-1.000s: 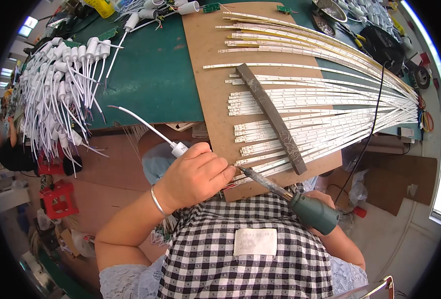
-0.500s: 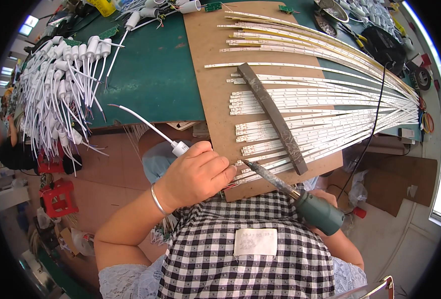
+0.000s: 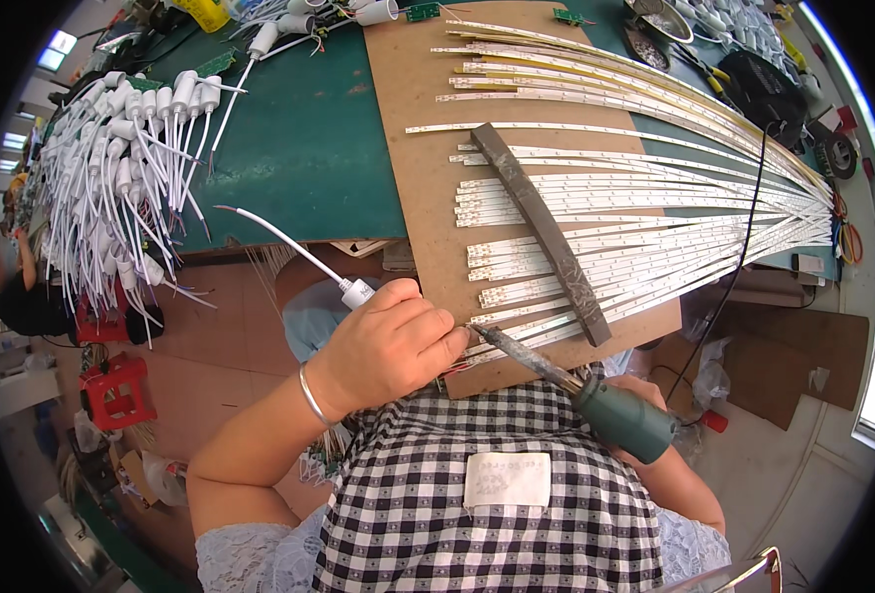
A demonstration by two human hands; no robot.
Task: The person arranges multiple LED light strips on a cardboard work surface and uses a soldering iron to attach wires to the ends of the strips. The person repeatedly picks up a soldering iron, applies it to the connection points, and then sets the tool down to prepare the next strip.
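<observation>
My left hand (image 3: 390, 341) is closed around a white cylindrical cap with a cable (image 3: 354, 293); the cable sticks out up and to the left. Its fingertips are at the near left ends of the white LED strips (image 3: 536, 262). In my right hand (image 3: 643, 390), mostly hidden behind the handle, is a soldering iron (image 3: 620, 420) with a dark green grip. The iron's tip reaches the strip ends beside my left fingertips. A dark grey bar (image 3: 541, 232) lies slantwise across the strips on a brown board (image 3: 428, 217).
A heap of white caps with cables (image 3: 126, 163) hangs over the green table (image 3: 299, 128) at the left. A black cord (image 3: 751, 212) crosses above the strips at the right. Tools, tape (image 3: 837, 155) and a metal dish (image 3: 660, 20) lie at the far right.
The soldering iron has shifted slightly to the left, its tip moving closer to my left fingertips. My left hand and the cap stay in place.
</observation>
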